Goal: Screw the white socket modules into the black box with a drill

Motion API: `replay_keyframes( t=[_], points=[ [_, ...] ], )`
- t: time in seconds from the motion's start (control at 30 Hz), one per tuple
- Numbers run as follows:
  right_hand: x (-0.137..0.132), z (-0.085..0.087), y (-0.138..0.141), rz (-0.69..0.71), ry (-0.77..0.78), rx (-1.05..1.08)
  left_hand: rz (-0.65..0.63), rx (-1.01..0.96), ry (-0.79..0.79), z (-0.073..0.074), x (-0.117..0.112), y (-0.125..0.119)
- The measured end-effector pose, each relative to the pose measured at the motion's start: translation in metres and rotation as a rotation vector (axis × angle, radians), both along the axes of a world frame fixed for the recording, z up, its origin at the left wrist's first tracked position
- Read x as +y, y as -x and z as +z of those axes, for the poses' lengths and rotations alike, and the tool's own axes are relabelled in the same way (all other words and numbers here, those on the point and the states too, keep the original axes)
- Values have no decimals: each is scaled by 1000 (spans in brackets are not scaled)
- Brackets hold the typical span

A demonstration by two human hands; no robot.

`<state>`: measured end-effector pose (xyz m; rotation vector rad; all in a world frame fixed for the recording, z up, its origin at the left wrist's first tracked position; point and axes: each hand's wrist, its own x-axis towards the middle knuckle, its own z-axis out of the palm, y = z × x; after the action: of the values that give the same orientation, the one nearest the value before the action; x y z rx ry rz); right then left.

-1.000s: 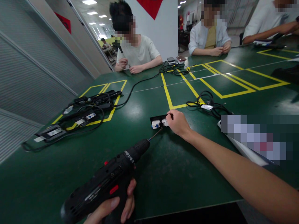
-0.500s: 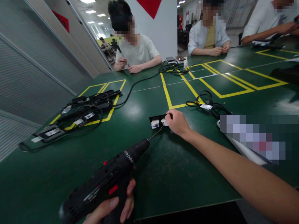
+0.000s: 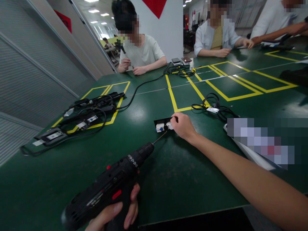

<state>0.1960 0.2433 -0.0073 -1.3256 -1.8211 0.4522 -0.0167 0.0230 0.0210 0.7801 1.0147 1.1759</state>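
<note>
My left hand (image 3: 120, 213) is wrapped around the handle of a black cordless drill (image 3: 117, 179) with red details. Its long thin bit (image 3: 160, 137) points up and right, the tip at or very close to the lower edge of a small black panel (image 3: 158, 122). White blocks (image 3: 159, 128), one with a blue bit, sit on that panel. My right hand (image 3: 184, 126) is closed on the panel's right end and hides that part of it. Whether the bit touches a screw is too small to tell.
Black cabled devices (image 3: 90, 112) lie on the left of the green table (image 3: 154, 199). A coiled black cable (image 3: 214, 107) lies beyond my right hand, with a pale-edged blurred item (image 3: 250, 152) nearer me. Yellow tape marks rectangles. Several people (image 3: 144, 53) sit across the table.
My hands, the drill and the panel have hardly moved. Across the table, one person's hand has moved out to the right.
</note>
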Motion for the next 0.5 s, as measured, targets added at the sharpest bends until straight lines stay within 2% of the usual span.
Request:
replay_keyframes(
  t=[0.23, 0.5],
  points=[
    [0, -1, 0, 1, -11, -5, -30, -32, -7, -2, 1, 2],
    [1, -1, 0, 6, -21, 0, -5, -15, 14, -2, 0, 2]
  ],
)
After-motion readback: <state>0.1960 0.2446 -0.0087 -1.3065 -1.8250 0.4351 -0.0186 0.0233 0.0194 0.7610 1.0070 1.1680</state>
